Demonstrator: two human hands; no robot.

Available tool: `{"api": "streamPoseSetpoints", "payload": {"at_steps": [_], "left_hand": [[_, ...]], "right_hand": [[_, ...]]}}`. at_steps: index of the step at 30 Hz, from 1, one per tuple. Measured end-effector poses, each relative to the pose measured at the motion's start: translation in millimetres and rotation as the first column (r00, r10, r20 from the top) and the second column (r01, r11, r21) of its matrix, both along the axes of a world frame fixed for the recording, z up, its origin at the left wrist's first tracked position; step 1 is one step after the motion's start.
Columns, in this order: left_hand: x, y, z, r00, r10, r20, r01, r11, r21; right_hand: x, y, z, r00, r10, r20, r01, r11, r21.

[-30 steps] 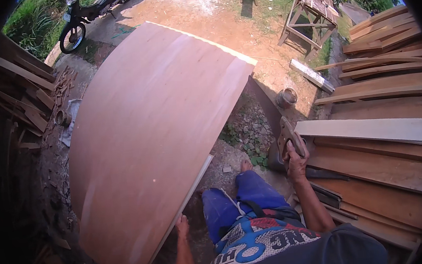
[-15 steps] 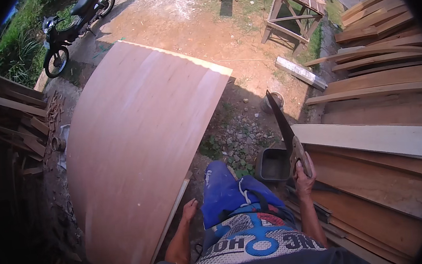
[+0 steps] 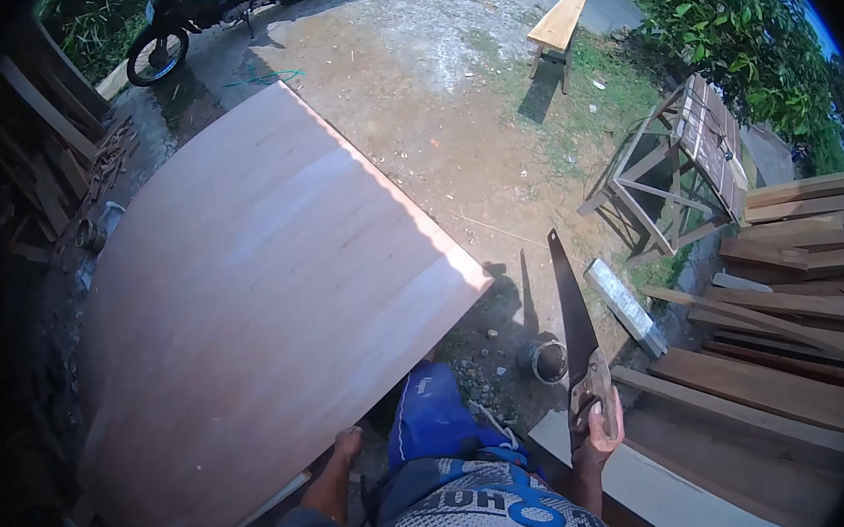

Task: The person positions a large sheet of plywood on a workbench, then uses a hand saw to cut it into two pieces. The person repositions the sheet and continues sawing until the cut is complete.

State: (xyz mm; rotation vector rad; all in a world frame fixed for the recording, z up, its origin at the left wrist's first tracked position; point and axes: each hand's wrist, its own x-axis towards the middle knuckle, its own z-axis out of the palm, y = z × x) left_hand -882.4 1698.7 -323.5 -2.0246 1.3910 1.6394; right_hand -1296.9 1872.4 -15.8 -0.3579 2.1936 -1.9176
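Note:
My right hand [image 3: 596, 435] is wrapped around the wooden handle of a hand saw [image 3: 576, 320]. The saw's dark blade points up and away from me, its tip over the dirt ground. On my left lies a large plywood sheet [image 3: 273, 277], its far end lit by the sun. Close by its near right edge is my left hand [image 3: 347, 442], fingers curled in a loose fist. Nothing shows in that hand, and I cannot tell whether it touches the sheet.
A bucket [image 3: 543, 361] stands beyond my legs, with a whitish block [image 3: 627, 308] farther right. Planks [image 3: 754, 390] are stacked along my right. Ahead are a wooden trestle table [image 3: 684, 165] and a small bench [image 3: 560, 26]. A motorcycle [image 3: 210, 16] is parked far left.
My view has swung toward the right and I have moved forward along the sheet. The saw stays in my right hand, its blade now more upright. My left hand is nearer the sheet's edge.

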Motion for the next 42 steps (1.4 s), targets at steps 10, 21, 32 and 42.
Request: {"api": "streamPoseSetpoints", "payload": {"at_steps": [10, 21, 32, 42], "left_hand": [[-251, -157, 55, 0.935, 0.248, -0.252, -0.31, 0.918, -0.248], [-467, -51, 16, 0.63, 0.774, -0.069, -0.765, 0.601, -0.232], [-612, -142, -2, -0.481, 0.855, -0.195, -0.857, -0.412, 0.308], [-660, -401, -114, -0.987, -0.006, -0.159, -0.126, -0.586, 0.8]], "right_hand": [[-232, -151, -20, 0.93, 0.247, 0.273, -0.313, 0.921, 0.234], [-468, -366, -44, 0.591, 0.76, 0.272, -0.806, 0.544, 0.232], [-475, -525, -43, 0.297, 0.93, 0.215, -0.951, 0.268, 0.156], [-389, -683, -80, 0.099, 0.977, 0.187, -0.98, 0.062, 0.191]]}}
